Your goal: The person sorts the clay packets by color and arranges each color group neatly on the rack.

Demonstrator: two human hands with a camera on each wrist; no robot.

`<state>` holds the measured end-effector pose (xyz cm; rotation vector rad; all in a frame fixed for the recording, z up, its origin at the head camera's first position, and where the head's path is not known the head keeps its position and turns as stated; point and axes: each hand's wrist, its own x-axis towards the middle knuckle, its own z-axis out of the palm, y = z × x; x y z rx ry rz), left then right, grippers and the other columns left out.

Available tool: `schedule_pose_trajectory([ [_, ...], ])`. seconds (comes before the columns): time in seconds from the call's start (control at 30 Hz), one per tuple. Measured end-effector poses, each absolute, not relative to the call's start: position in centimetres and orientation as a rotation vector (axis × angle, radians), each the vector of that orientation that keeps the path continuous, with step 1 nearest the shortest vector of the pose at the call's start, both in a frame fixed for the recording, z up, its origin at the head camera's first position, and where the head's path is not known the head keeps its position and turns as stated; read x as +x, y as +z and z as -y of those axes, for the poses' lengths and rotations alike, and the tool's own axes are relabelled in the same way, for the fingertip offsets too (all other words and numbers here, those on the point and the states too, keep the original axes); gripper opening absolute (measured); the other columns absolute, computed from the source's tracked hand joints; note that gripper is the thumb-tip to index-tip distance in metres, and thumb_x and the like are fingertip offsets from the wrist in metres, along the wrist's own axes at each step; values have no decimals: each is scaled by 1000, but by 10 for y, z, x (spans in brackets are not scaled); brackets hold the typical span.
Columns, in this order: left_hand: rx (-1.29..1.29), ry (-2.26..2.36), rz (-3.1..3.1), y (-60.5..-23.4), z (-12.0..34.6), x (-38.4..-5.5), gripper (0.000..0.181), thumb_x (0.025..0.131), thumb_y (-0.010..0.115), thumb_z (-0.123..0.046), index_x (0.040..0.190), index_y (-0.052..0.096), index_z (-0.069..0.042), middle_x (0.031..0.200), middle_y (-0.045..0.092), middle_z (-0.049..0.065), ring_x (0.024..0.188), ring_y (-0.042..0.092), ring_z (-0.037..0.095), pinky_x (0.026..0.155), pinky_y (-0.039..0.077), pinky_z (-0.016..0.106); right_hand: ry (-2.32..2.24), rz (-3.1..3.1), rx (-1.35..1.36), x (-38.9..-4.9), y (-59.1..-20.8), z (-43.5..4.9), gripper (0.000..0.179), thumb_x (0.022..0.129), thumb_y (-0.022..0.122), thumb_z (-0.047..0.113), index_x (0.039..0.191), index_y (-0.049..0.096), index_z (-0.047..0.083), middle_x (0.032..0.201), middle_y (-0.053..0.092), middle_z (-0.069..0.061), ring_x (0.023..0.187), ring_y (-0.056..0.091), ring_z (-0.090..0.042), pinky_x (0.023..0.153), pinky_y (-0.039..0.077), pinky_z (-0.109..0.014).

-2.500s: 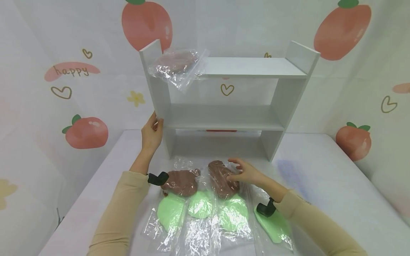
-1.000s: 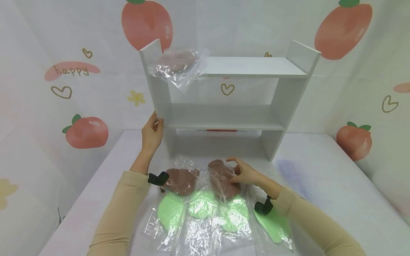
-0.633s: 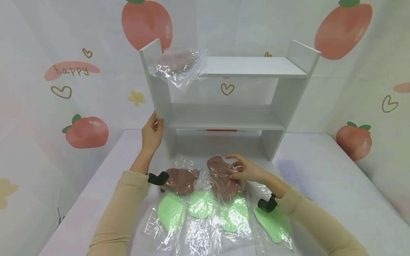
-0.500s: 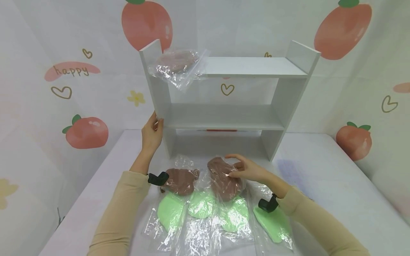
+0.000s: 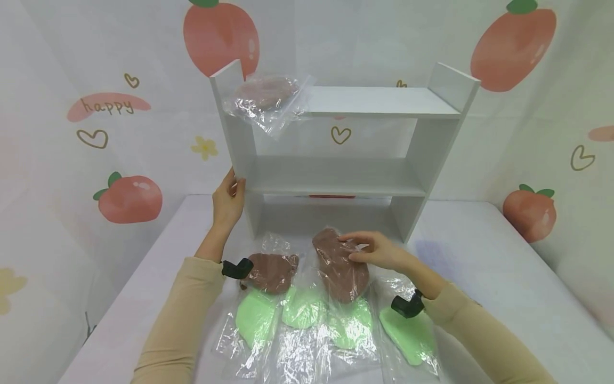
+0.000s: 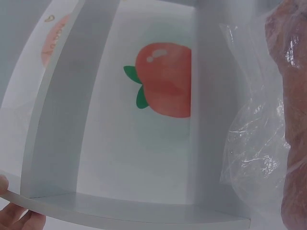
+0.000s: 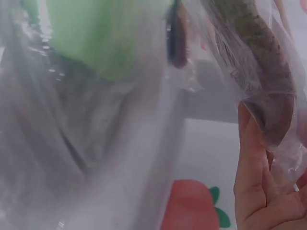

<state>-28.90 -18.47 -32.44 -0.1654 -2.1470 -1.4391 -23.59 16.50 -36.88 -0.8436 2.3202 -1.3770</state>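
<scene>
My left hand [image 5: 227, 200] grips the left side panel of a white two-tier shelf [image 5: 336, 189]. In the left wrist view its fingers [image 6: 29, 220] curl round the panel's edge. My right hand [image 5: 379, 250] holds a clear plastic bag of brown clay-like stuff [image 5: 341, 277] by its right side, thumb near, fingers behind. That bag is tilted up over the green ones. In the right wrist view the fingers [image 7: 252, 163] lie along the underside of the brown lump [image 7: 261, 62]. Left of it lies a second bag of brown stuff [image 5: 273, 273].
Several clear bags of flat light-green stuff [image 5: 256, 320] lie in a row on the white table [image 5: 158, 298] in front. Another bagged brown lump [image 5: 268, 93] rests on the shelf's top board at left, its plastic hanging over the edge. A fruit-patterned cloth [image 5: 336, 42] hangs behind.
My right hand has closed on the right brown bag and raised its near side, shifting slightly up and right. The left hand stays at the shelf.
</scene>
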Motion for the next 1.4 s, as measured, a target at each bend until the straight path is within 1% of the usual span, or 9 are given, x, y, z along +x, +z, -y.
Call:
schedule_pose_trajectory([
  [0.1,-165,-1440,2147,-324,185,-289,45,97,46,-10,142,39,-7,132,52,26,116,56,41,98,50,43,-1407,-2320,-838,-234,-362,-166,47,87,65,11,131,52,3,133,50,-22,89,68,-11,76,56,-19],
  [0.23,-157,-1442,2150,-324,185,-289,45,97,47,-10,142,39,-7,132,52,27,115,56,41,97,51,43,-1458,-2315,-868,-232,-354,-169,47,86,66,9,131,51,1,136,50,-21,93,68,-11,80,57,-20],
  [0.53,-144,-1439,2152,-324,184,-288,45,97,48,-10,141,40,-7,131,52,27,115,57,41,97,51,43,-1542,-2364,-921,-227,-333,-174,46,85,66,6,128,52,-2,131,51,-24,93,66,-7,78,57,-20],
  [0.6,-146,-1438,2150,-324,184,-288,45,97,48,-9,141,40,-7,131,52,27,115,57,41,97,51,43,-1555,-2383,-916,-226,-327,-176,46,85,66,6,128,52,-2,131,53,-20,93,66,-5,77,57,-20],
  [0.73,-148,-1441,2149,-323,184,-288,46,97,47,-10,141,40,-7,131,52,27,115,57,41,98,51,43,-1583,-2422,-891,-225,-316,-181,47,85,67,8,129,52,-1,121,59,0,94,66,-4,76,58,-19],
  [0.8,-144,-1443,2152,-323,184,-288,46,97,47,-10,142,39,-7,131,52,27,116,56,40,98,51,43,-1600,-2428,-873,-224,-310,-182,48,85,67,9,129,51,-1,117,58,10,94,66,-4,75,58,-20],
  [0.87,-138,-1444,2157,-323,184,-287,46,97,48,-11,142,39,-8,131,53,27,116,57,40,98,51,42,-1608,-2439,-866,-224,-305,-184,49,85,67,9,130,50,-1,116,57,13,94,65,-4,75,58,-20],
  [1.07,-136,-1446,2170,-322,184,-287,46,97,47,-11,142,39,-9,131,53,26,116,57,40,97,51,43,-1615,-2475,-833,-224,-293,-188,50,86,66,9,132,49,3,121,54,14,96,65,-4,77,57,-20],
  [1.4,-189,-1450,2168,-324,185,-288,47,98,45,-12,144,35,-11,135,48,26,120,52,43,102,47,44,-1785,-2341,-870,-221,-274,-191,43,87,63,1,125,57,19,114,60,13,95,66,-4,77,58,-18],
])
